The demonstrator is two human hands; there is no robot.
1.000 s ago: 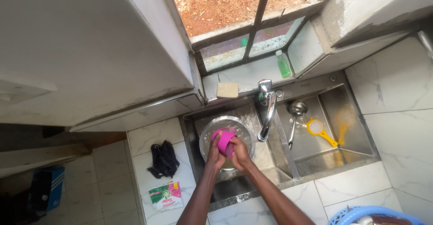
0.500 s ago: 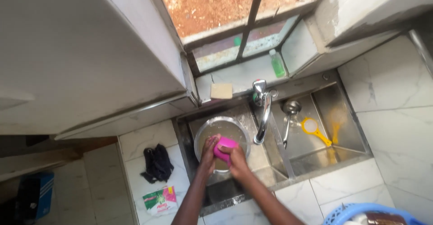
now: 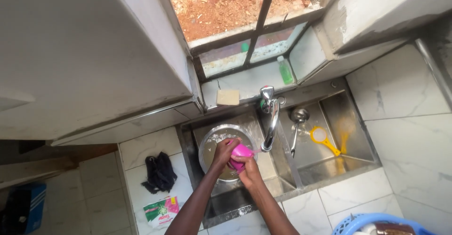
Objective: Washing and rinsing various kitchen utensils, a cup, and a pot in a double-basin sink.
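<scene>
Both my hands meet over the left basin of a steel double sink (image 3: 245,202). My left hand (image 3: 223,151) and my right hand (image 3: 246,168) together grip a small pink cup (image 3: 241,153), held over a round metal bowl (image 3: 211,145) with suds and murky water. The curved tap (image 3: 270,122) stands just to the right of my hands. I cannot make out any water coming from it.
The right basin holds a metal ladle (image 3: 296,122) and a yellow strainer (image 3: 324,139). A soap bar (image 3: 228,97) and a green bottle (image 3: 285,70) sit on the window ledge. A black cloth (image 3: 158,172) and a detergent packet (image 3: 160,211) lie on the left counter. A blue basket (image 3: 372,223) is at bottom right.
The view has shifted a little. My hands have turned the pink cup and brought it slightly nearer the tap. The bowl stays in the basin.
</scene>
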